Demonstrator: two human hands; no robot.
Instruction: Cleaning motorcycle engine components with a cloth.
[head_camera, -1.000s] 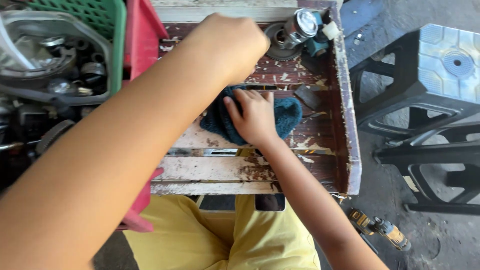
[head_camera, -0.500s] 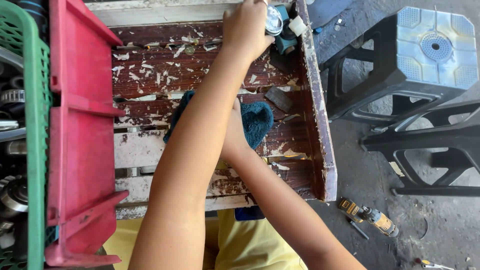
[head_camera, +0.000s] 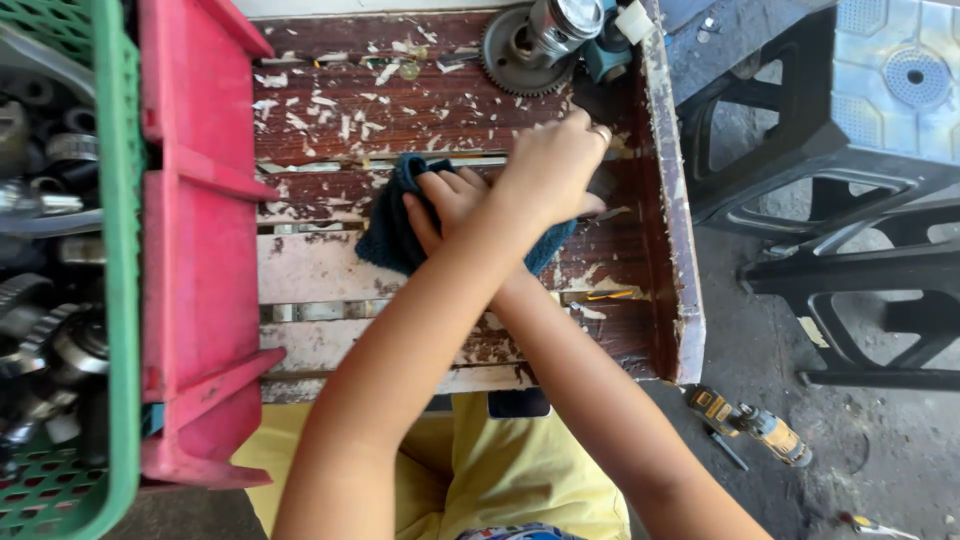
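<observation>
A dark blue cloth (head_camera: 385, 238) lies bunched on a worn wooden tray-like bench (head_camera: 330, 110) flecked with peeling paint. My right hand (head_camera: 445, 200) rests on the cloth with bent fingers dug into its folds. My left arm crosses over the right one. My left hand (head_camera: 555, 165), with a ring on one finger, is curled knuckles-up over the cloth's right end. A thin metal tip (head_camera: 608, 212) pokes out beside it; what the hand holds is hidden. A grey gear (head_camera: 508, 55) and a shiny metal cylinder (head_camera: 558, 22) sit at the bench's far edge.
A red crate (head_camera: 195, 250) stands against the bench's left side, nested by a green crate (head_camera: 115, 300) full of metal parts. Black plastic stools (head_camera: 830, 150) stand to the right. A yellow drill (head_camera: 745, 425) lies on the concrete floor. The bench has a raised right rim (head_camera: 672, 200).
My left hand has pulled back from the metal parts at the far edge to the cloth's right end. My right hand stays on the cloth. The camera view has shifted.
</observation>
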